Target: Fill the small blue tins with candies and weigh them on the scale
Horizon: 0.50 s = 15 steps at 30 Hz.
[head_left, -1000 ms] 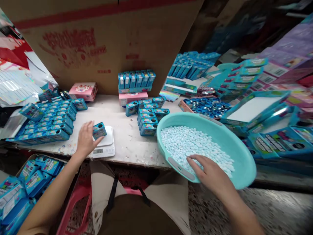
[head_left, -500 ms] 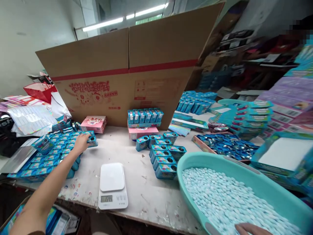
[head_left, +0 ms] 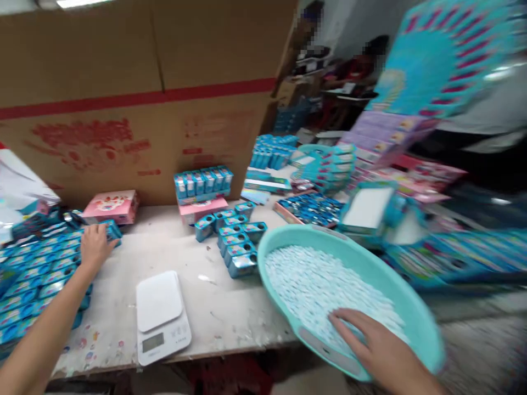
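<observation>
My left hand (head_left: pixel 96 246) is at the right edge of a block of small blue tins (head_left: pixel 41 269), its fingers bent over a blue tin (head_left: pixel 112 231) at the far right corner. My right hand (head_left: pixel 373 343) reaches over a turquoise basin (head_left: pixel 415 307) filled with pale blue-white candies (head_left: pixel 317 285). Its fingers are apart and lie on the candies. Between the two hands rests a white digital scale (head_left: pixel 162 312) with a bare pan. A group of blue tins with round top openings (head_left: pixel 239 249) stands left of the basin.
A tall cardboard box (head_left: pixel 123 131) stands behind the table. Before it are a pink box (head_left: pixel 111 207) and a row of blue tins on another pink box (head_left: pixel 203 208). A tray of small blue and silver pieces (head_left: pixel 309 208) lies beyond the basin. Blue cartons (head_left: pixel 457 255) are at right.
The view has swung right and down, so the scene sits further left. My right hand has come further into view over the candies. My left hand remains by the same tins.
</observation>
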Motion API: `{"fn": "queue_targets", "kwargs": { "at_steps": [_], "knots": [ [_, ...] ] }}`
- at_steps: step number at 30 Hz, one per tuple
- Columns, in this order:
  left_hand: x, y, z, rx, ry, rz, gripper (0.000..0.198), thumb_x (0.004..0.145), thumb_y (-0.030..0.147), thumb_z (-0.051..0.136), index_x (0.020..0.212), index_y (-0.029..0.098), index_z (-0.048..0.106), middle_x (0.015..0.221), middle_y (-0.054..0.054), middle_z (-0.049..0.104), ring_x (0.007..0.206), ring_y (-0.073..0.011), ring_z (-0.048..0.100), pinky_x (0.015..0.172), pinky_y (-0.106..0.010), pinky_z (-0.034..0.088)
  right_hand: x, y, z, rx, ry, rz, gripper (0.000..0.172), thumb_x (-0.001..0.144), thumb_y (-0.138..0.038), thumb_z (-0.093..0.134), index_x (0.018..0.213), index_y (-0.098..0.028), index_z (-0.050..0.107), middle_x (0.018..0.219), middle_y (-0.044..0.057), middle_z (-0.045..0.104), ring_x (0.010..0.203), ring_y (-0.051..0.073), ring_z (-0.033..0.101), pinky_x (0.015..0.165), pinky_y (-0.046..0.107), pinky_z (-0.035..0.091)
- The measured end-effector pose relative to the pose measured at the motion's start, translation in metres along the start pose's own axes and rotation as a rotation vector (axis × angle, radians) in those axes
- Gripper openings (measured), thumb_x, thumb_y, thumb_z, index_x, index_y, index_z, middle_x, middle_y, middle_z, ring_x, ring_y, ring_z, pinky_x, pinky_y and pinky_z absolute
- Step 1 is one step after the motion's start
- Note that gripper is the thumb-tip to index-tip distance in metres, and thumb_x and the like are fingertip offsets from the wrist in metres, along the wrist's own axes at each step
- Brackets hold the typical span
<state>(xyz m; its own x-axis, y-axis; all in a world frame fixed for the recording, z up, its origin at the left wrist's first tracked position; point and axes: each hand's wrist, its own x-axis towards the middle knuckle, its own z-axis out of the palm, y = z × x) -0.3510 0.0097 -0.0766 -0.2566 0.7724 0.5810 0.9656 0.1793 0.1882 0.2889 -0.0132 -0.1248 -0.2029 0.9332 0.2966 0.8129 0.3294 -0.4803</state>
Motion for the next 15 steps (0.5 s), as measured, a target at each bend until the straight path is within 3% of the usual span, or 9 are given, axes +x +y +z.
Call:
{"fn": "queue_targets", "kwargs": {
  "at_steps": [3, 7, 9, 12, 15],
  "knots": [
    [-0.021, 0.080, 0.020, -0.183, -0.066, 0.164, 0.038, 0.069, 0.048, 0.067, 0.092, 0.020, 0.057, 0.092, -0.011, 0.057, 0.100, -0.0324, 0.051, 0.095, -0.048, 0.037, 0.004, -0.012, -0.012, -0.008, -0.100, 0.054, 0.030, 0.084, -0.045, 0.045, 0.075, -0.025, 0.066, 0.083, 0.006, 0.072, 0.078, 0.024, 0.068, 0.068, 0.036, 0.054],
    [-0.073, 0.218, 0.043, -0.494, -0.241, 0.272, 0.037, 0.075, 0.045, 0.066, 0.102, 0.023, 0.053, 0.098, -0.009, 0.060, 0.094, -0.0268, 0.056, 0.086, -0.042, 0.045, 0.003, -0.020, -0.017, -0.014, -0.077, 0.059, 0.029, 0.087, -0.040, 0.043, 0.079, -0.023, 0.064, 0.086, 0.007, 0.071, 0.081, 0.023, 0.066, 0.073, 0.035, 0.051],
    [-0.095, 0.273, 0.055, -0.588, -0.283, 0.275, 0.043, 0.074, 0.044, 0.068, 0.107, 0.023, 0.051, 0.103, -0.010, 0.058, 0.099, -0.0271, 0.055, 0.087, -0.043, 0.046, 0.001, -0.021, -0.018, -0.011, -0.062, 0.040, 0.028, 0.089, -0.038, 0.042, 0.080, -0.022, 0.064, 0.085, 0.006, 0.071, 0.081, 0.022, 0.066, 0.073, 0.034, 0.050],
    [-0.112, 0.320, 0.073, -0.633, -0.261, 0.184, 0.047, 0.073, 0.041, 0.070, 0.110, 0.022, 0.047, 0.105, -0.010, 0.054, 0.101, -0.0270, 0.054, 0.089, -0.044, 0.046, -0.002, -0.021, -0.020, -0.002, -0.062, 0.020, 0.029, 0.091, -0.036, 0.041, 0.081, -0.021, 0.063, 0.085, 0.006, 0.070, 0.081, 0.021, 0.064, 0.073, 0.033, 0.048],
    [-0.117, 0.335, 0.086, -0.635, -0.229, 0.069, 0.039, 0.074, 0.032, 0.069, 0.104, 0.022, 0.047, 0.102, -0.008, 0.050, 0.098, -0.0253, 0.053, 0.085, -0.042, 0.048, -0.004, -0.021, -0.022, 0.007, -0.048, 0.010, 0.029, 0.092, -0.035, 0.039, 0.082, -0.021, 0.062, 0.086, 0.006, 0.069, 0.083, 0.022, 0.064, 0.074, 0.033, 0.047]
  ]
}}
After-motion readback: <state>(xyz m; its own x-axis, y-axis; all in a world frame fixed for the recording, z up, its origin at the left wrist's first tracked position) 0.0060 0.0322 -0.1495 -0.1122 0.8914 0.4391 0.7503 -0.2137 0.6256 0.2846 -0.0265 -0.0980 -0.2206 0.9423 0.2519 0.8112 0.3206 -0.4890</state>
